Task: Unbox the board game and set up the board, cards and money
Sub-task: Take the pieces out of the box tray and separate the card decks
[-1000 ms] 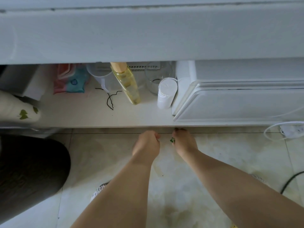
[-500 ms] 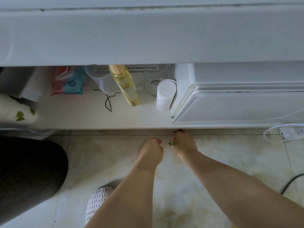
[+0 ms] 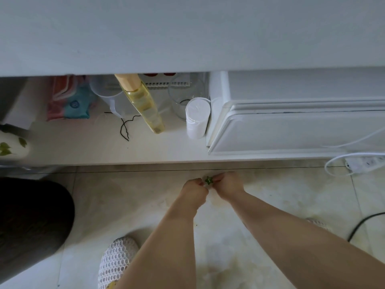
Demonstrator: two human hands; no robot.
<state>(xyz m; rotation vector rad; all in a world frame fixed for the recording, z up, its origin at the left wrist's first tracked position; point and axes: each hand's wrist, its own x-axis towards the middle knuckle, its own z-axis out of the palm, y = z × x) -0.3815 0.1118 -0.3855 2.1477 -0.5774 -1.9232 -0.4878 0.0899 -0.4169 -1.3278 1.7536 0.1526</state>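
One small green piece [image 3: 208, 180] is being pinched between the left hand [image 3: 194, 189] and the right hand [image 3: 228, 184].

Nearest, one mesh slipper [image 3: 117, 259] is being shown on the tiled floor [image 3: 125, 205]. Above it, both hands are being held fingertip to fingertip, curled on the single piece, probably so that it can be opened or pulled apart. Whether it is a game token cannot be told, and no box, board, cards or money are being shown. Farther off, one yellow bottle [image 3: 143, 105], one white roll [image 3: 196, 117] and one clear glass [image 3: 183, 101] are being kept on the low shelf [image 3: 104, 151].

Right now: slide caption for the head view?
Left hand and right hand pinch a small green piece over the tiled floor.
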